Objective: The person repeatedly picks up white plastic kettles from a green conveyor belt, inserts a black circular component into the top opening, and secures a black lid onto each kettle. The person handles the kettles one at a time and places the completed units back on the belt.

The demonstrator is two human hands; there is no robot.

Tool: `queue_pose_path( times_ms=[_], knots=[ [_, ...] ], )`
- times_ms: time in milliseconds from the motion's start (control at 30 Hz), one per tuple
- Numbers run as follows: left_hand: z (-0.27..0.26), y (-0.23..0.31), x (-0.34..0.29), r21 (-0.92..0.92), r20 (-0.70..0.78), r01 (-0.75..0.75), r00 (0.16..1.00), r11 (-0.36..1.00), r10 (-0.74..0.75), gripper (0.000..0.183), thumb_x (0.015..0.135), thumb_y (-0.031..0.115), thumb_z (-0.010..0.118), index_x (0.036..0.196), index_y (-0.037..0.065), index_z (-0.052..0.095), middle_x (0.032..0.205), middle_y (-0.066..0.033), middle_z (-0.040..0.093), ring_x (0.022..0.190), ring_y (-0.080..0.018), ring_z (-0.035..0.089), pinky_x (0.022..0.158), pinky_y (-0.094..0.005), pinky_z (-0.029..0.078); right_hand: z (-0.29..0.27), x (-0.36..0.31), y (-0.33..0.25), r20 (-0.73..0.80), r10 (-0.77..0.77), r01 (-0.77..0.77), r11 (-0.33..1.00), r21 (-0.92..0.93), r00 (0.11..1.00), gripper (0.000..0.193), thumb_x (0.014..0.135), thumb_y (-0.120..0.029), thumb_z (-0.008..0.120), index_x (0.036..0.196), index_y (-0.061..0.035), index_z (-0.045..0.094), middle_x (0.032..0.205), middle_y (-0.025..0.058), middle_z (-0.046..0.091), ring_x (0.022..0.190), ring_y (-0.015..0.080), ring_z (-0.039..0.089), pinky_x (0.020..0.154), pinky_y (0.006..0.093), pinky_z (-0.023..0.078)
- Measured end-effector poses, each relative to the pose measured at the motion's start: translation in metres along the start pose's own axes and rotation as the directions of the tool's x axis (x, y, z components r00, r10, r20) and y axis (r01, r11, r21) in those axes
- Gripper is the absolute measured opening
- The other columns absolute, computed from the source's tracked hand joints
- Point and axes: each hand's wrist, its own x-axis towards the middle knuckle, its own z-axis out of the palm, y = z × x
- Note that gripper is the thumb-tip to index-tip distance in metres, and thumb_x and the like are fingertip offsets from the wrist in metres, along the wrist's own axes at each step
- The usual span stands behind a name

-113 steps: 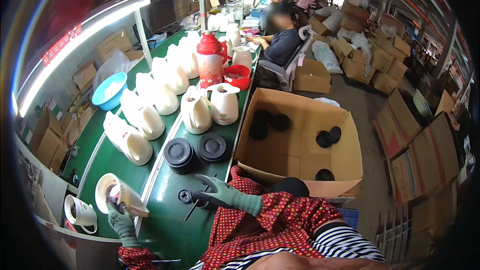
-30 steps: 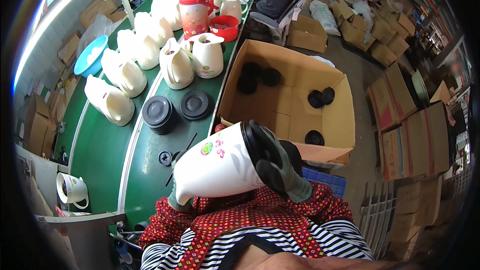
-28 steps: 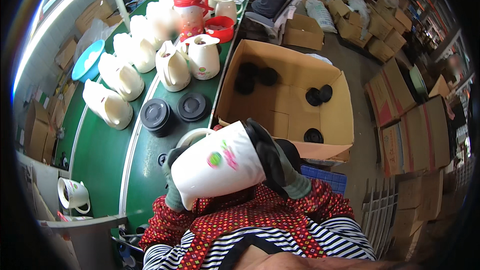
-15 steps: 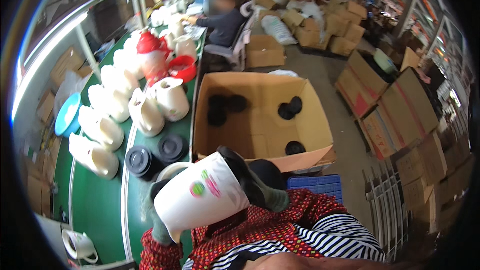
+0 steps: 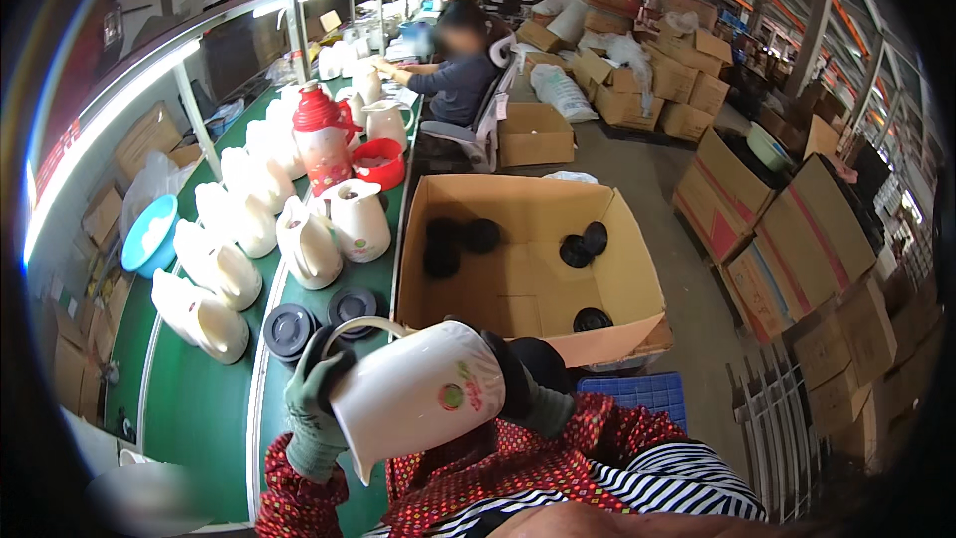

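A white thermos jug (image 5: 408,399), with a handle and a small pink and green print, lies tilted on its side in front of me. Its spout points down at the lower left. My left hand (image 5: 317,408), in a green glove with a dark coating, grips the jug's spout end. At the base end, my right hand (image 5: 526,387) in the same kind of glove closes around the bottom, its fingers partly hidden. Just beyond my left hand, two round black plastic parts (image 5: 289,329) stand on the green conveyor belt (image 5: 199,418).
Several white jugs (image 5: 307,244) stand along the belt, with a red flask (image 5: 324,134) and red bowl (image 5: 379,164). An open carton (image 5: 538,279) holds several black parts. Another person (image 5: 463,75) sits farther up. A blue crate (image 5: 637,397) is at right.
The jug has turned slightly between my hands, its print shifting right. More of my left hand now shows around the spout end. The whole view has shifted a little.
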Motion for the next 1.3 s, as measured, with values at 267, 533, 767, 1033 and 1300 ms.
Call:
queue_pose_path(
  times_ms=[267, 533, 767, 1033, 1300],
  knots=[
    [0.011, -0.041, -0.051, -0.394, 0.049, 0.327, 0.941, 0.859, -0.336, 0.044, 0.074, 0.014, 0.084, 0.113, 0.000, 0.071, 0.133, -0.0261, 0.067, 0.112, -0.0386, 0.071, 0.096, -0.0422, 0.057, 0.089, 0.006, 0.012, -0.100, -0.232, 0.078, 0.652, -0.754, 0.968, 0.081, 0.107, -0.051, 0.055, 0.168, -0.0073, 0.023, 0.174, 0.0156, 0.021, 0.159, 0.0308, 0.025, 0.129, 0.0457, 0.022],
    [0.079, 0.004, -0.063, -0.822, 0.503, 0.547, 0.827, 0.157, -0.251, 0.043, 0.082, 0.015, 0.079, 0.121, 0.001, 0.069, 0.132, -0.0213, 0.070, 0.113, -0.0308, 0.070, 0.097, -0.0399, 0.056, 0.156, 0.037, -0.037, 0.389, 0.420, 0.551, -0.395, -0.735, 0.820, 0.117, 0.062, -0.072, 0.088, 0.158, -0.0157, 0.049, 0.168, 0.0355, 0.020, 0.153, 0.0583, 0.022, 0.122, 0.0682, 0.021],
    [0.084, 0.004, -0.068, -0.792, 0.470, 0.536, 0.841, 0.293, -0.266, 0.042, 0.090, 0.017, 0.074, 0.129, 0.002, 0.068, 0.130, -0.0170, 0.072, 0.115, -0.0240, 0.070, 0.098, -0.0380, 0.055, 0.145, 0.028, -0.029, 0.531, 0.235, 0.581, -0.323, -0.747, 0.814, 0.084, 0.079, -0.062, 0.081, 0.146, -0.0157, 0.060, 0.158, 0.0268, 0.040, 0.147, 0.0501, 0.037, 0.119, 0.0648, 0.030],
    [0.048, -0.061, -0.054, -0.383, 0.240, 0.437, 0.898, 0.814, -0.369, 0.040, 0.092, 0.011, 0.072, 0.130, -0.001, 0.068, 0.124, -0.0140, 0.075, 0.111, -0.0190, 0.071, 0.097, -0.0356, 0.056, 0.055, 0.008, 0.009, 0.007, -0.482, 0.312, 0.556, -0.771, 0.876, 0.056, 0.102, -0.023, 0.061, 0.152, 0.0008, 0.049, 0.159, 0.0170, 0.044, 0.150, 0.0277, 0.042, 0.125, 0.0419, 0.031],
    [0.013, -0.030, 0.003, 0.021, 0.308, 0.236, 0.923, 0.971, -0.231, 0.041, 0.075, 0.019, 0.080, 0.113, 0.006, 0.075, 0.119, -0.0203, 0.072, 0.105, -0.0405, 0.071, 0.092, -0.0436, 0.058, -0.026, -0.010, 0.025, -0.192, -0.431, 0.088, 0.551, -0.830, 0.882, 0.050, 0.104, -0.019, 0.056, 0.149, 0.0016, 0.051, 0.151, 0.0148, 0.055, 0.143, 0.0266, 0.049, 0.122, 0.0398, 0.038]
  ],
)
